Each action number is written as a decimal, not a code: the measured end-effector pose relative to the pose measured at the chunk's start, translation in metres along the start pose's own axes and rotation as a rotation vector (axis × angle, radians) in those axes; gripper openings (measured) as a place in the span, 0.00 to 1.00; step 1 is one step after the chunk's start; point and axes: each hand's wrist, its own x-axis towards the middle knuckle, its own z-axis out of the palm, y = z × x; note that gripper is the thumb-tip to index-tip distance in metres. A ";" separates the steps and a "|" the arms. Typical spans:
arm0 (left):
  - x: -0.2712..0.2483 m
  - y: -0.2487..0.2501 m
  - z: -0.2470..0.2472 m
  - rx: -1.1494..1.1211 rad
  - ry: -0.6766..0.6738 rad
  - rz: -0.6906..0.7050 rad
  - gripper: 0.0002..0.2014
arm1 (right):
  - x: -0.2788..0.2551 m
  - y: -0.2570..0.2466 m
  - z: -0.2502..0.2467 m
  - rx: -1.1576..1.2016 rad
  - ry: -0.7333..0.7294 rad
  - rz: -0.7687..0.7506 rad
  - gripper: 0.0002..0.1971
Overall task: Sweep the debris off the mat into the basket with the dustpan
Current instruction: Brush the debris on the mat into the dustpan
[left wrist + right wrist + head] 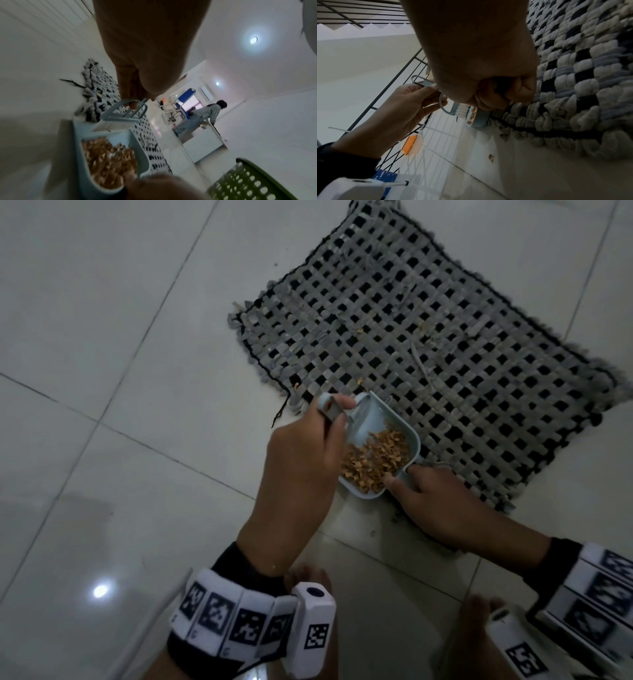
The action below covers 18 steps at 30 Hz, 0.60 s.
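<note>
One pale-blue dustpan (383,440) heaped with tan debris (373,457) is gripped by the right hand (431,505) at the mat (445,337) edge; the left hand (301,470) pinches one small brush (118,119) just above it. One green basket (248,181) sits near.

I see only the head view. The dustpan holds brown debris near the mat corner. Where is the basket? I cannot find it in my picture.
Observer: The left wrist view shows a green basket with a perforated wall, on the floor beside the mat.
Operator: What does the left hand hold? I see only a pale loop.
Observer: A small hand brush; the left hand pinches its loop handle, and the white bristles point down at the dustpan.
Operator: Does the right hand really grip the dustpan?
Observer: Yes. In the right wrist view the fingers of the right hand are curled around its dark handle.
</note>
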 end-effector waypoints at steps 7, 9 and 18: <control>0.013 -0.013 -0.019 0.062 0.191 0.007 0.10 | 0.003 0.007 0.002 -0.025 0.012 -0.023 0.21; 0.013 -0.010 -0.007 0.111 0.141 0.024 0.10 | 0.003 0.008 0.003 -0.022 0.009 -0.035 0.22; -0.002 0.006 0.006 -0.040 0.010 0.021 0.08 | 0.003 0.014 0.000 0.063 0.011 -0.081 0.19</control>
